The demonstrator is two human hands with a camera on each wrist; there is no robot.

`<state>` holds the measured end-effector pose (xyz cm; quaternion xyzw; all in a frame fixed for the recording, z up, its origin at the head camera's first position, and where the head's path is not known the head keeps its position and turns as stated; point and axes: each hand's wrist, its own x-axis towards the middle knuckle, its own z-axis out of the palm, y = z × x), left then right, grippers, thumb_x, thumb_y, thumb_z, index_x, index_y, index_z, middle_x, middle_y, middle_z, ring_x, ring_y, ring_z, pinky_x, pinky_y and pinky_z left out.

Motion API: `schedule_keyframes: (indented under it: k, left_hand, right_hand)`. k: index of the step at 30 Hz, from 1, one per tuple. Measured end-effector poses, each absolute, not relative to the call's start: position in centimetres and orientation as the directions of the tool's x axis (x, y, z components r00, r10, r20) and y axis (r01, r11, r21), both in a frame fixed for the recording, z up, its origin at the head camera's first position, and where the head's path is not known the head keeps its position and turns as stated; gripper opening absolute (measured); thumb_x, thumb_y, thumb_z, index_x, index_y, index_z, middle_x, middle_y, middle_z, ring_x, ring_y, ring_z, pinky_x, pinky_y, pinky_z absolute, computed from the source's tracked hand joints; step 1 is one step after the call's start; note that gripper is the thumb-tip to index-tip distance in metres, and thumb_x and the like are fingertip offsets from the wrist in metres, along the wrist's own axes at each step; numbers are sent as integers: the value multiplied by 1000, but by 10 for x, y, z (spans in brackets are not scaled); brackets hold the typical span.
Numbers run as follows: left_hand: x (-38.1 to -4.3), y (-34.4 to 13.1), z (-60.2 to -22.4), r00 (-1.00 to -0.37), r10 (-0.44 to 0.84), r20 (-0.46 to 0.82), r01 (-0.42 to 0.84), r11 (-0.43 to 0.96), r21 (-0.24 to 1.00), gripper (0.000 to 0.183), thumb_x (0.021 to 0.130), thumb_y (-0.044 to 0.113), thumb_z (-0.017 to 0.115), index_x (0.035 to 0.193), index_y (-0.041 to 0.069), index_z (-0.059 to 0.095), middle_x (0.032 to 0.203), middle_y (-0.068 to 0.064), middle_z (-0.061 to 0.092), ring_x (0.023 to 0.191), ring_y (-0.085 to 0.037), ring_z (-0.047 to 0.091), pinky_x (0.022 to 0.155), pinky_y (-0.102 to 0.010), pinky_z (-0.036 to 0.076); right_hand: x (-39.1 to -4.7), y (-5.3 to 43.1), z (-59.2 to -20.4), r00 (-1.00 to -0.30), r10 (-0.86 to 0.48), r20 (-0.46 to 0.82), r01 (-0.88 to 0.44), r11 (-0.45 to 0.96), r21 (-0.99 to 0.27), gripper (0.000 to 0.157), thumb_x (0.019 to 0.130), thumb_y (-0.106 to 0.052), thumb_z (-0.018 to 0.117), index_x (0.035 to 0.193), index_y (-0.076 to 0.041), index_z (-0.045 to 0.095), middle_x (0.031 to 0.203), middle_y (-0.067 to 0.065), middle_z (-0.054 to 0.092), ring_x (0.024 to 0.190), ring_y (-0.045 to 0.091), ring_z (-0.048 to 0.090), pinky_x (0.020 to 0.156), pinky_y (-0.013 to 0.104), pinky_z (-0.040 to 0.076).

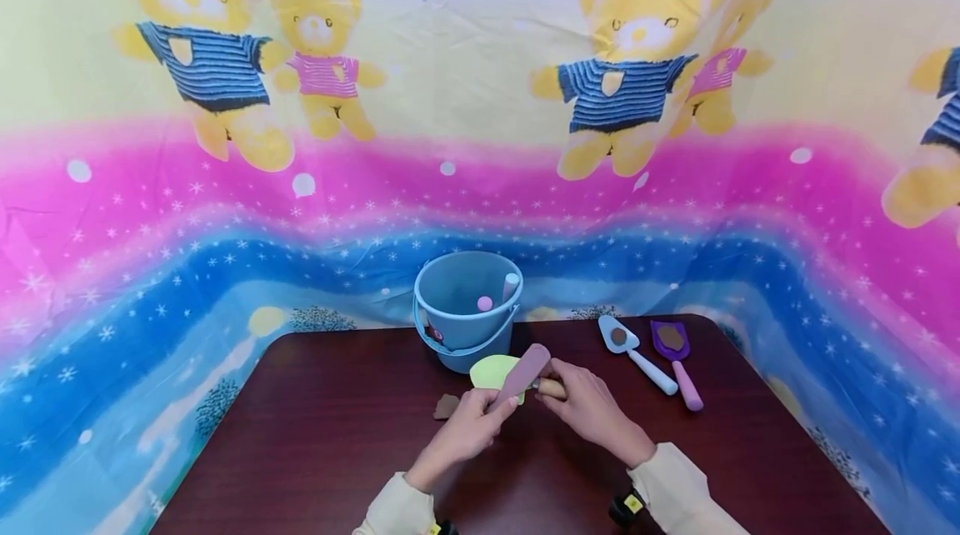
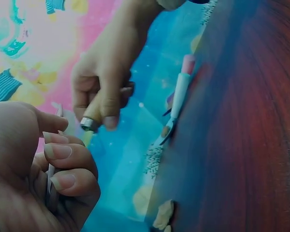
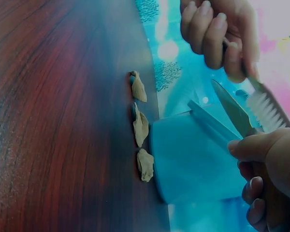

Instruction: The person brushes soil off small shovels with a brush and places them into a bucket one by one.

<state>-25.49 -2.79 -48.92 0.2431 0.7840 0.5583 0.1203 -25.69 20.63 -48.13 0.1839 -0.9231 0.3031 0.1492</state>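
My left hand [image 1: 471, 427] grips a mauve brush [image 1: 527, 370] by one end. Its white bristles [image 3: 267, 111] face the trowel in the right wrist view. In my right hand [image 1: 588, 406] is the wooden handle [image 1: 552, 388] of a small trowel, whose pale green blade [image 1: 489, 370] lies partly behind the brush in the head view. Blade and bristles are close together; whether they touch, I cannot tell. Both tools are held up in front of a blue bucket [image 1: 457, 332]. From the left wrist, only the brush's thin edge shows within the curled fingers.
Brown clumps [image 3: 141, 125] lie on the dark wooden table beside the bucket. A pink round end [image 1: 485, 303] and a pale handle [image 1: 511, 285] show inside it. At right lie a light blue trowel [image 1: 651, 370] and a purple shovel [image 1: 656, 340], both with brown patches. A patterned cloth hangs behind.
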Motion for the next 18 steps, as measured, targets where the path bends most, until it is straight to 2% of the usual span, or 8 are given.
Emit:
schedule_keyframes:
  k: [4, 9, 15, 18]
  left_hand:
    - [-254, -25, -492, -862, 494, 118, 296, 299, 907, 37, 105, 36, 56, 94, 1, 64, 60, 3, 45, 50, -8, 43, 49, -22, 39]
    - [-255, -27, -494, -864, 477, 161, 354, 348, 868, 38, 105, 35, 56, 79, 8, 60, 59, 5, 41, 51, -6, 39, 50, -21, 35]
    - [-258, -33, -496, -876, 452, 170, 357, 368, 859, 41, 106, 34, 55, 79, 4, 58, 59, 5, 42, 51, -6, 40, 50, -22, 36]
    - [-259, -37, -498, -887, 437, 147, 328, 374, 868, 38, 106, 34, 55, 80, 7, 58, 59, 5, 45, 50, -7, 44, 49, -23, 38]
  right_hand:
    - [-257, 207, -482, -883, -234, 407, -428, 757, -494, 28, 84, -18, 85, 100, -26, 63, 89, -16, 64, 74, 4, 54, 67, 26, 46]
    - [-258, 209, -482, -872, -227, 433, -434, 765, -475, 28, 83, -16, 85, 99, -26, 64, 87, -16, 63, 70, 3, 51, 63, 25, 44]
    - [-258, 213, -482, -884, -202, 421, -408, 772, -487, 28, 84, -18, 85, 100, -27, 65, 84, -16, 62, 69, 5, 51, 62, 26, 43]
    - [-258, 215, -483, -895, -192, 403, -391, 774, -499, 27, 84, -18, 85, 101, -28, 66, 84, -15, 62, 69, 5, 51, 63, 26, 43]
